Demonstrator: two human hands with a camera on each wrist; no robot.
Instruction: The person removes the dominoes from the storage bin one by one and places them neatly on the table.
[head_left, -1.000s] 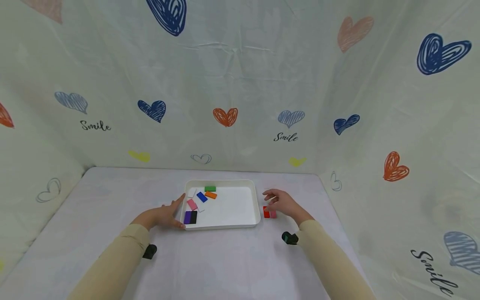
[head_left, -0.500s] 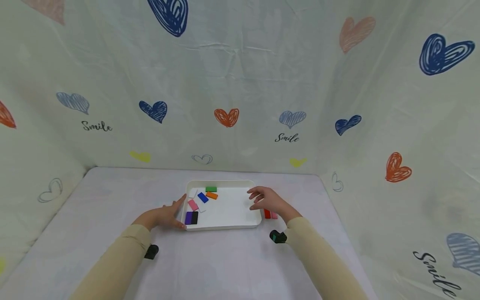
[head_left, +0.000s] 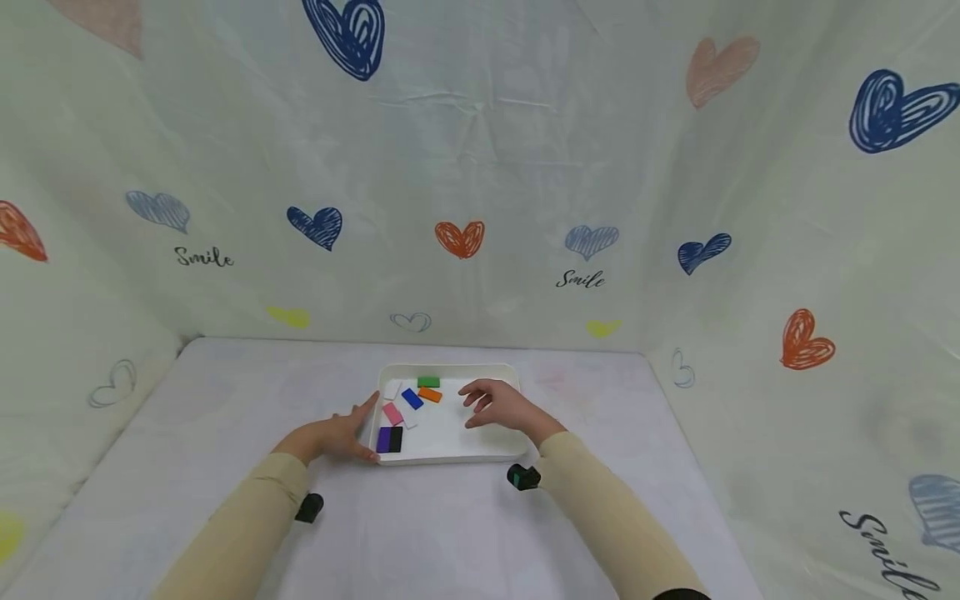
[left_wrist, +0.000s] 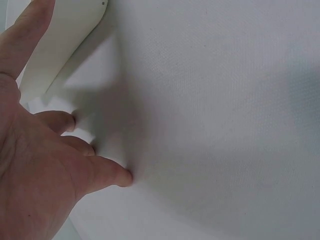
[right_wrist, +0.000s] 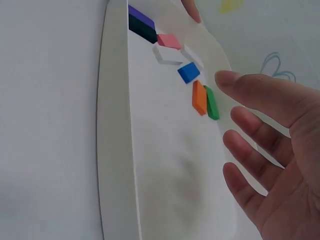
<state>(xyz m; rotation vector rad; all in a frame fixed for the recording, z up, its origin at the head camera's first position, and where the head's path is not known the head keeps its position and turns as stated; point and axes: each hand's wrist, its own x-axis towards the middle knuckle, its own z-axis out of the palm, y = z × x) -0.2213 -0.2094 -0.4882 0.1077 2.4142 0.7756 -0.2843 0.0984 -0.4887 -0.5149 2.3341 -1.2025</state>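
Along the left end of a shallow white tray (head_left: 450, 459) rests my left hand (head_left: 337, 435), fingers and thumb spread at the rim. Over the tray's right half hovers my right hand (head_left: 504, 410), fingers loosely bent with nothing between them. Small rectangular blocks lie in the tray's left part: purple (head_left: 383, 440) beside black (head_left: 396, 440) in the near corner, then pink (head_left: 393, 414), blue (head_left: 412, 398), orange (head_left: 430, 394) and green (head_left: 428, 382). Two white blocks, one clear in the right wrist view (right_wrist: 168, 55), lie among them.
A white cloth (head_left: 435, 533) covers the table. Behind it and at the sides hangs a pale curtain (head_left: 510, 183) printed with hearts. The right wrist and sleeve (head_left: 600, 508) cover the spot just right of the tray.
My right hand has moved left, from above the red and pink blocks beside the tray to over the tray. Those two blocks are now hidden behind the wrist. The left hand stays put.
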